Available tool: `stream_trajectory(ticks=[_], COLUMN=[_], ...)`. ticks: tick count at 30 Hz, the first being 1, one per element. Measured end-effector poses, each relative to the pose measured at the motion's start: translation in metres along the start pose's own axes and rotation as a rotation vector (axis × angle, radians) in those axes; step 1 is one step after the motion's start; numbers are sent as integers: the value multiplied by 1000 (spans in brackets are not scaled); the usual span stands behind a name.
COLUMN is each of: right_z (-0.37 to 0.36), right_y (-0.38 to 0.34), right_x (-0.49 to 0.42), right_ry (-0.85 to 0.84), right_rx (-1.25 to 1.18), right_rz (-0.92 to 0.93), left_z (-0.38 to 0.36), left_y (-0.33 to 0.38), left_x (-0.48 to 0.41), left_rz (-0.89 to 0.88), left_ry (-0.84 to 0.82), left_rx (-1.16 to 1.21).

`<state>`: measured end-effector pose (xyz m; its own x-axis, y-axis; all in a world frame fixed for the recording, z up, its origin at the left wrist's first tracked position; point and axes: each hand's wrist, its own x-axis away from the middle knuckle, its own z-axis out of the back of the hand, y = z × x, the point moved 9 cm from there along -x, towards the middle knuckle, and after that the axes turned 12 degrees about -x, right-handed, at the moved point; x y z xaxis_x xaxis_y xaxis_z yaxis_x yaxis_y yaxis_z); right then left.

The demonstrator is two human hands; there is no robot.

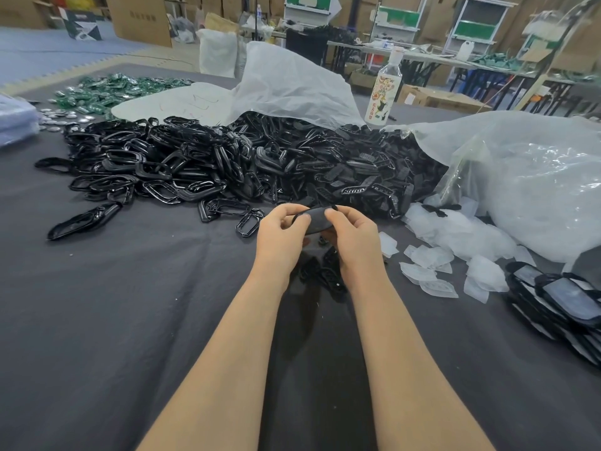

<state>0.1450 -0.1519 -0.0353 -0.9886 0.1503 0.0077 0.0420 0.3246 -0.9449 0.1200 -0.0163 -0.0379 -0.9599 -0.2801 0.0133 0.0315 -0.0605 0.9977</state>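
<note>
Here, one black shell (314, 219) pinched between left hand (282, 235) and right hand (353, 236); one bottle (388, 89) stands well behind them.

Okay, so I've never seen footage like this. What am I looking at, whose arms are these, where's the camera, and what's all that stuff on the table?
This is one picture from a wide-angle camera worn on a person's head, looking forward and down, so the two bare arms are the wearer's own. There is no machine here. The left hand and right hand together pinch a small black plastic part above a dark grey cloth covering the work surface. Behind the hands lies a big heap of black ring-shaped frames, and to its right a heap of flatter slotted black pieces. Further back are green circuit boards and an upright bottle. On the right lie cloudy translucent pieces and a stack of black items with grey faces. I cannot tell exactly what the held part is.
</note>
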Motion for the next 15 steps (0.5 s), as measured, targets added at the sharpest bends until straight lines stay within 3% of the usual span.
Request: stream_trajectory(ticks=[8, 12, 15], right_z=[2, 4, 5], right_y=[-1, 0, 0], right_x=[1, 0, -1], right_ry=[34, 32, 14], right_rx=[-8, 5, 54], right_rz=[11, 8, 22], left_z=[-2, -6, -6], left_y=[-2, 0, 2], left_x=[-1, 1, 1], left_rz=[-19, -34, -52], left_ry=[-9, -57, -69], left_rx=[1, -155, -143])
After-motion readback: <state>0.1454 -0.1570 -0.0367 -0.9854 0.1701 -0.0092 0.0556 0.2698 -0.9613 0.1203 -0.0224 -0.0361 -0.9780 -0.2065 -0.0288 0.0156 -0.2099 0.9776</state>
